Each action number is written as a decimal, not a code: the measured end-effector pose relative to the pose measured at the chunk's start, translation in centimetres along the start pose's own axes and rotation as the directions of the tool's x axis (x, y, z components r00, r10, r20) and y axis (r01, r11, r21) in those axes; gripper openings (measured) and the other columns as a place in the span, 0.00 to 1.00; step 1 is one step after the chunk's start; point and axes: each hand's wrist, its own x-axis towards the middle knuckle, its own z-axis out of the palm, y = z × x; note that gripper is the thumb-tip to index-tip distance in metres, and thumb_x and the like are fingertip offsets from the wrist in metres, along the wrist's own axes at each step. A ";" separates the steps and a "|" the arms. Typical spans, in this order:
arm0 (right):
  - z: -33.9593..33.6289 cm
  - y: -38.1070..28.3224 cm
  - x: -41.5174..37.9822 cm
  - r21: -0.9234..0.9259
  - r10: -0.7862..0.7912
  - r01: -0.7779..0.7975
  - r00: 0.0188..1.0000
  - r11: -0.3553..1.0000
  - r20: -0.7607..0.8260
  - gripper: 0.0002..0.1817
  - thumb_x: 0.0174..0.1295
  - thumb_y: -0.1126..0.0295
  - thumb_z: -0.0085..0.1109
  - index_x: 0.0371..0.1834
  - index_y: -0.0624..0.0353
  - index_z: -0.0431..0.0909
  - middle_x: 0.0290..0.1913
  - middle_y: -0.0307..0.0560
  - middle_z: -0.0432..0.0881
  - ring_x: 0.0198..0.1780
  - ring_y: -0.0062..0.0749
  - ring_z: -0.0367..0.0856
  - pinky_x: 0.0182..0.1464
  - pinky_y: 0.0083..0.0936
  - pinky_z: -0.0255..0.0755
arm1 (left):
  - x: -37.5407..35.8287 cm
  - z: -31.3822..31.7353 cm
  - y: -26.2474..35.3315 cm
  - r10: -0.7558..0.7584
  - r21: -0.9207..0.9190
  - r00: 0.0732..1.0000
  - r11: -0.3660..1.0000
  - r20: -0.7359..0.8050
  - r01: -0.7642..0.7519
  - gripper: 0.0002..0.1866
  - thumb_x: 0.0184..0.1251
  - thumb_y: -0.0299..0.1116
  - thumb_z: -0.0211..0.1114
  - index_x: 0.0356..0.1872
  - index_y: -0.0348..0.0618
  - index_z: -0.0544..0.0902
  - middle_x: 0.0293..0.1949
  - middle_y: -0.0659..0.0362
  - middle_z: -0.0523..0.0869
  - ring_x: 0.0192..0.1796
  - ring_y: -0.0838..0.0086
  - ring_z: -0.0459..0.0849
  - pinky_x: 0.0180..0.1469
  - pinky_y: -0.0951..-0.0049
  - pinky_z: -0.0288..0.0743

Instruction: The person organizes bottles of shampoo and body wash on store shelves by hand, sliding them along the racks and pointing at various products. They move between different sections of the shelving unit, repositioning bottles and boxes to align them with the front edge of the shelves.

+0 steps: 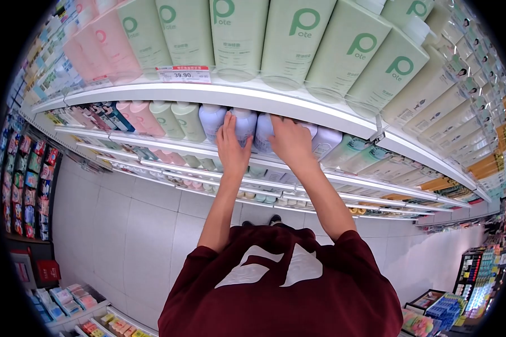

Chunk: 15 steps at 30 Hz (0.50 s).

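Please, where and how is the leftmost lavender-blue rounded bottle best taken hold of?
Take the lavender-blue rounded bottle probably by its body, from the front: it stands upright, that side mostly exposed, while the white shelf above hides its top.

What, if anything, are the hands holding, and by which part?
Cannot be told: the left hand touches the front of a lavender bottle; the right hand, partly hidden, is at another bottle.

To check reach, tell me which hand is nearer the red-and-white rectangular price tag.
Left. The left hand is below and right of the price tag; the right hand is also below, but farther right.
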 end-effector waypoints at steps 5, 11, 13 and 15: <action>0.7 -0.2 -0.4 -0.015 0.042 -0.043 0.998 0.999 -0.043 0.41 0.53 0.66 0.75 0.74 0.50 0.69 0.51 0.59 0.84 0.37 0.57 0.89 0.37 0.48 0.84 | -0.1 0.3 -0.2 0.005 -0.002 1.000 1.000 -0.005 -0.005 0.45 0.51 0.23 0.78 0.73 0.40 0.67 0.77 0.51 0.69 0.68 0.46 0.73 0.66 0.52 0.74; 0.9 -0.3 -0.4 -0.011 0.055 -0.056 0.996 0.998 -0.064 0.39 0.54 0.68 0.75 0.73 0.49 0.70 0.51 0.58 0.84 0.35 0.57 0.89 0.34 0.48 0.83 | -0.4 0.6 -0.1 -0.008 -0.014 1.000 1.000 0.001 0.008 0.45 0.54 0.25 0.79 0.74 0.39 0.66 0.77 0.50 0.68 0.72 0.45 0.69 0.70 0.53 0.70; 0.7 -0.4 -0.4 -0.011 0.067 -0.068 0.996 0.998 -0.063 0.39 0.54 0.68 0.74 0.72 0.50 0.71 0.51 0.58 0.85 0.35 0.57 0.89 0.34 0.48 0.83 | -0.4 0.7 -0.1 0.007 0.001 1.000 1.000 -0.014 -0.007 0.44 0.54 0.25 0.78 0.74 0.39 0.66 0.77 0.50 0.68 0.71 0.45 0.70 0.70 0.53 0.70; 0.9 -0.4 -0.4 -0.003 0.067 -0.067 0.996 0.998 -0.066 0.39 0.54 0.68 0.74 0.72 0.50 0.71 0.50 0.58 0.85 0.36 0.57 0.89 0.34 0.47 0.83 | -0.5 0.7 -0.2 0.026 0.002 0.999 1.000 -0.033 -0.025 0.44 0.54 0.25 0.78 0.74 0.40 0.66 0.77 0.49 0.69 0.67 0.41 0.73 0.66 0.49 0.73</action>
